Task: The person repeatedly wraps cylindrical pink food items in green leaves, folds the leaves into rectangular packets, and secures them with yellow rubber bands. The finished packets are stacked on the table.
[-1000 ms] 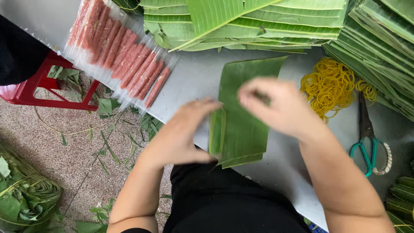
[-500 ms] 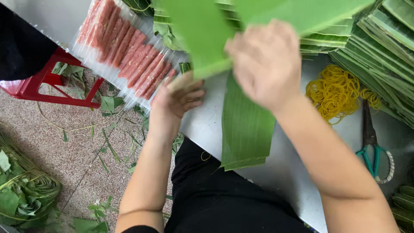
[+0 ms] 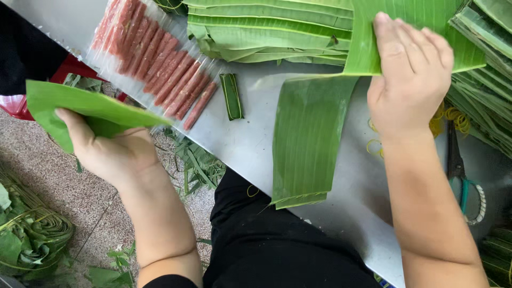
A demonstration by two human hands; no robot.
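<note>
One head-worn view — close, looking steeply down at the steel table (image 3: pixel 250 133).

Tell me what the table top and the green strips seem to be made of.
Table top: looks like sheet metal, probably stainless steel; grey, smooth, dull sheen. Green strips: banana leaf by the look, glossy with fine parallel veins, both the one lying flat and the piece in the left hand.

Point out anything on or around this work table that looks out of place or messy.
Leaf scraps litter the floor under the table edge. Loose yellow rubber bands lie scattered near the right hand, one at the table's edge. A leaf strip overhangs that edge. The left hand holds a leaf piece off the table.
</note>
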